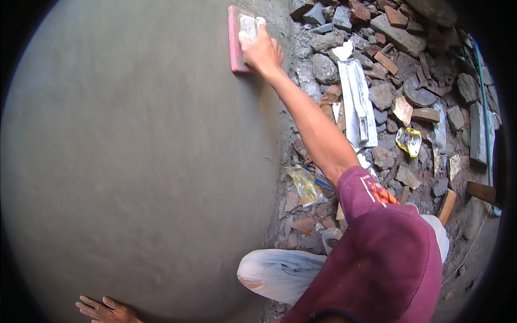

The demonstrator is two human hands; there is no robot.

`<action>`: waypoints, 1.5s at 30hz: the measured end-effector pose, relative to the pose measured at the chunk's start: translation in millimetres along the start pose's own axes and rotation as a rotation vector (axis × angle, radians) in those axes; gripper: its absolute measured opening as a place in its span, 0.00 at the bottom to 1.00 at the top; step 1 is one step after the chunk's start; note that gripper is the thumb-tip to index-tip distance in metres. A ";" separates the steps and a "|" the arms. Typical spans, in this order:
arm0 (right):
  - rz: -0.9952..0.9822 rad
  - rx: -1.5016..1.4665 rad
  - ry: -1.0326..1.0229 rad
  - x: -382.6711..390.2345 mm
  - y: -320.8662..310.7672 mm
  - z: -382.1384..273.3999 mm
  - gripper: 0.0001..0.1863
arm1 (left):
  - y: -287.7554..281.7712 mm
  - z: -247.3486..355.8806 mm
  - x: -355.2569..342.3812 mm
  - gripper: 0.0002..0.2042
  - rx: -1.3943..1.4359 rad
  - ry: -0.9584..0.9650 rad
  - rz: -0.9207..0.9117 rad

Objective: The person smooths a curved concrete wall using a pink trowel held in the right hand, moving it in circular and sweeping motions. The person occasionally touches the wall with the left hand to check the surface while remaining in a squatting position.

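My right hand (263,51) grips a float (234,40) with a pink edge and a pale handle, at the top of a smooth grey cement surface (134,134), near its rough right border. My bare right arm stretches up to it from a maroon sleeve. My left hand (102,309) lies at the lower left against the cement, fingers spread, holding nothing; it is partly cut off by the frame's edge. My knee (274,269), in pale, worn jeans, is beside the cement surface.
Broken stones and brick pieces (382,94) cover the ground on the right. Among them lie a long pale metal tool (351,97), a yellow wrapper (408,141), a crumpled clear plastic bag (306,185) and wood scraps (446,207). A thin teal pipe (487,140) runs along the far right.
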State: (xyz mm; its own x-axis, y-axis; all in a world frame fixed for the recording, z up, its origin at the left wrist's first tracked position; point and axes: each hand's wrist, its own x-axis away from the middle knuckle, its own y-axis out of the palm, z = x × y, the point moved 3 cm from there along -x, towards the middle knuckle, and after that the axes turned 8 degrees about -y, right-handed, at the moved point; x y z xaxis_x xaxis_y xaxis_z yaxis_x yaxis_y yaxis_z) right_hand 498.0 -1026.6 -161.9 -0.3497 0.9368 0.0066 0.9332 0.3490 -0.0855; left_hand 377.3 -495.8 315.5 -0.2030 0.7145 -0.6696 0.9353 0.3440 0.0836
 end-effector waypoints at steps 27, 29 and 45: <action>0.014 -0.048 -0.210 -29.0 3.8 -87.5 0.22 | 2.7 -3.0 -2.0 0.35 -0.019 0.011 0.003; 0.102 -0.046 -0.460 45.7 25.1 -124.8 0.30 | 4.6 -1.9 2.6 0.35 -0.035 -0.005 -0.007; -0.223 -0.116 -0.318 85.2 13.9 -76.3 0.38 | -8.8 -7.8 5.5 0.33 -0.029 0.000 -0.021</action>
State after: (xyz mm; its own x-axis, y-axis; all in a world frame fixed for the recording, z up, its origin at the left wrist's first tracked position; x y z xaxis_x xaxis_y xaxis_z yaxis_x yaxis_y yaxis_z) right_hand 487.5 -940.1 -86.6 -0.5357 0.7901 -0.2979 0.8283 0.5603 -0.0034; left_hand 365.7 -490.2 316.8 -0.2220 0.7071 -0.6713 0.9221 0.3760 0.0911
